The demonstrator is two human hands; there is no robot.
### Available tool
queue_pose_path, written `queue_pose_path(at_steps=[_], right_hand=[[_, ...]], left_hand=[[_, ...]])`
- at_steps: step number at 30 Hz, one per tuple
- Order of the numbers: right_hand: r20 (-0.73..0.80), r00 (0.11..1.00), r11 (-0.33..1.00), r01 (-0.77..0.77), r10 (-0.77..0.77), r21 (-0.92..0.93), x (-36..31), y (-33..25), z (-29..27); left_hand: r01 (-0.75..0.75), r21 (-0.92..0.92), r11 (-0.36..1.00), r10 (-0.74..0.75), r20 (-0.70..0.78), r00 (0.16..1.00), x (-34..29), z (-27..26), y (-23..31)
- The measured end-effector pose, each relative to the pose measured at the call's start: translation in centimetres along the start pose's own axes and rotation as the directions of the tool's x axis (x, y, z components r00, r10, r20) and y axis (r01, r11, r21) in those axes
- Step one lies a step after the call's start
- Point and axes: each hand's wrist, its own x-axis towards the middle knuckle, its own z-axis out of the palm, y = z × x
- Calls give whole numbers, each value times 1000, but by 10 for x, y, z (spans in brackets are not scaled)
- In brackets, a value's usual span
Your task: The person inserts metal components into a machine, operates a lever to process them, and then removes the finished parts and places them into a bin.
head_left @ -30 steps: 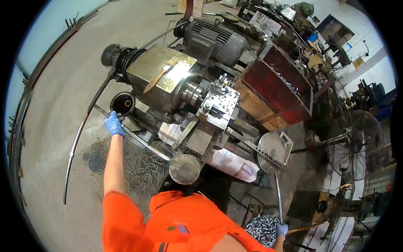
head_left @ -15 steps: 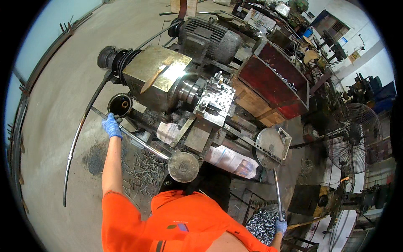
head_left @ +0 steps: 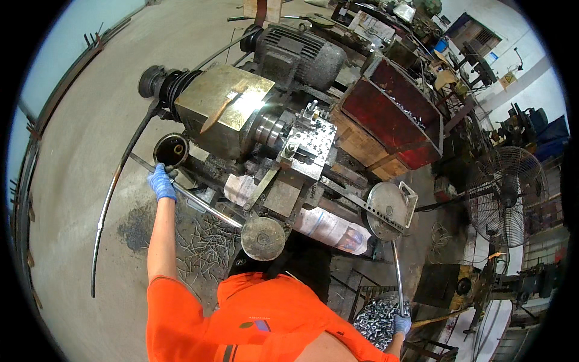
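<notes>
My left hand (head_left: 161, 182), in a blue glove, is closed around a long steel lever (head_left: 208, 208) that runs to a round metal disc (head_left: 263, 239) at the front of a lathe-like machine. Low on the right, my right hand (head_left: 401, 324), also gloved, is wrapped round the lower end of another steel lever (head_left: 397, 271). That lever hangs from a larger round plate (head_left: 386, 210). Between the two levers sit the machine's shiny chuck (head_left: 269, 130) and a metal tool block (head_left: 310, 145) strewn with dark chips. Whether a workpiece is in the chuck is too small to tell.
A brass-coloured housing (head_left: 217, 90) carries a wooden-handled tool (head_left: 223, 111). Behind it stands a motor (head_left: 301, 57). A red bin (head_left: 392, 114) rests on wood at the right. Small metal parts (head_left: 377, 320) fill a container near my right hand. A fan (head_left: 506, 196) stands farther right.
The view has shifted very slightly. Both hands keep their hold on the levers, with no clear movement of either lever.
</notes>
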Motion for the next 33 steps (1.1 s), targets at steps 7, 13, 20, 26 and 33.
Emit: queue_pose_path(at_steps=[7,13,20,26,33], right_hand=[[10,995,991,-95,97,-94,-7,-14,-6],[57,996,997,-67,70,-50,-14,-22,-13],[67,997,999,45,-47,28,-29,-45,-29],[155,980,987,-111,129,-115,-42,-65,-50],[127,984,984,-106,124,-140,-32,-43,-33]], left_hand=[[-4,9,1000,4,-17,1000,1,-1,1],[-2,4,1000,2,-5,1000,1,-2,1],[-8,8,1000,8,-8,1000,0,-2,3],[-5,-4,1000,5,-1,1000,0,0,2],[3,-8,1000,-3,9,1000,5,-3,-3]])
